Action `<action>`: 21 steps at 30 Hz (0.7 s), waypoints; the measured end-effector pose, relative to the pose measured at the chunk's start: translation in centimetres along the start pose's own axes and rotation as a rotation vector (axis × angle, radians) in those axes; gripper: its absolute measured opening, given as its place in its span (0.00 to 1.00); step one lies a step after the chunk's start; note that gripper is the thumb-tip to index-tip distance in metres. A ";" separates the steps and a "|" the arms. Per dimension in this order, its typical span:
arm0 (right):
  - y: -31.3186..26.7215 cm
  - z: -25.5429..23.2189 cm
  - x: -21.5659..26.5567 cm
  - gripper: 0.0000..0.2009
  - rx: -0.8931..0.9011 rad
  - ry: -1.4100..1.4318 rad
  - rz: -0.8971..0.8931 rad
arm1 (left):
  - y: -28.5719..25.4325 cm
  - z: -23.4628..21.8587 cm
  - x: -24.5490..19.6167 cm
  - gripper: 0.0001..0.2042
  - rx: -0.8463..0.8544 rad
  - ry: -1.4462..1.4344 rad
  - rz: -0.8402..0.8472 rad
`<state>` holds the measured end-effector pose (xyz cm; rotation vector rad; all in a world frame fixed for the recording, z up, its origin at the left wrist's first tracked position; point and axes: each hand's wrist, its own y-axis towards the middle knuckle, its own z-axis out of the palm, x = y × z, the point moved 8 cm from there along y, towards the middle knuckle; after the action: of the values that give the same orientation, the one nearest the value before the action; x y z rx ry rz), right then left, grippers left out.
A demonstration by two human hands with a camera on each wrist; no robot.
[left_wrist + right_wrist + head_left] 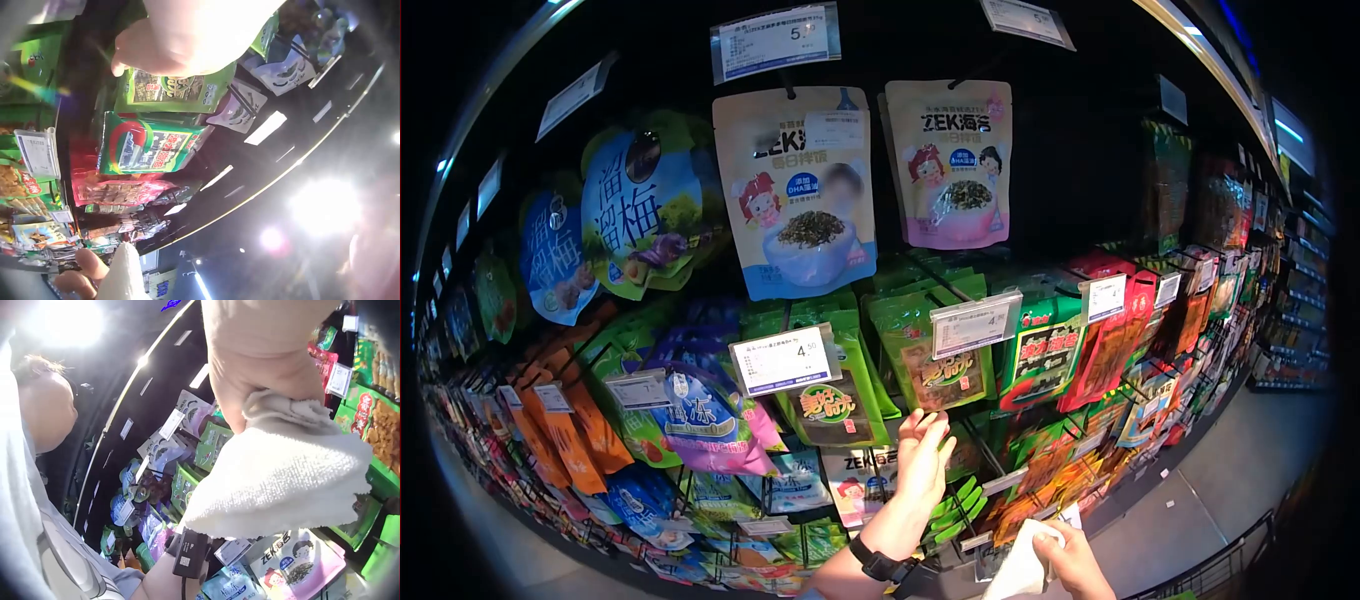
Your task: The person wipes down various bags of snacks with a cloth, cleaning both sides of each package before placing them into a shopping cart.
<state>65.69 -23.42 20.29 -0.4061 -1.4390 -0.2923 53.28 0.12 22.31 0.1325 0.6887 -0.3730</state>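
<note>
White cloth (1018, 568) in right hand's grip (1074, 558), left hand (922, 468) by green packet (945, 378)

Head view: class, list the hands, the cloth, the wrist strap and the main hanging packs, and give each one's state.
Left hand: open, fingers loosely bent at the green packet's lower edge.
Right hand: closed on the cloth.
White cloth: bunched, gripped.
Black wrist strap: fastened round the left wrist.
Green packet: hanging, front outward.
Upper left ZEK pouch: hanging upright.
Upper right ZEK pouch: hanging upright.
</note>
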 end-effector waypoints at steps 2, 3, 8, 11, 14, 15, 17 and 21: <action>-0.2 0.0 0.0 0.14 -0.006 0.005 0.015 | 0.1 0.3 -0.5 0.33 -0.091 0.077 0.032; -0.3 0.0 0.0 0.14 -0.009 0.008 0.022 | 0.0 0.0 -0.8 0.35 -0.186 0.116 0.048; -0.7 0.1 0.1 0.14 -0.029 0.025 0.054 | 0.7 -1.0 -0.6 0.38 -0.160 -0.114 0.050; -0.8 0.2 0.3 0.14 -0.040 0.034 0.072 | 0.1 -1.1 -0.5 0.29 -0.172 -0.059 0.023; -0.9 0.5 0.3 0.14 -0.047 0.038 0.094 | -1.4 -0.4 -1.1 0.16 -0.188 0.089 0.000; -0.8 0.5 0.4 0.14 -0.048 0.040 0.093 | -1.4 0.1 -1.4 0.16 -0.098 0.158 0.058; -0.8 0.6 0.4 0.14 -0.015 0.000 0.119 | -1.6 1.1 -2.0 0.19 0.072 0.306 0.171; -0.9 1.0 1.1 0.15 -0.006 -0.006 0.079 | -4.5 2.9 -5.0 0.25 0.000 0.486 0.492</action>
<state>64.53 -23.75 21.55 -0.4674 -1.4248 -0.2320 49.78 -3.29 27.77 0.3923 1.1020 0.1415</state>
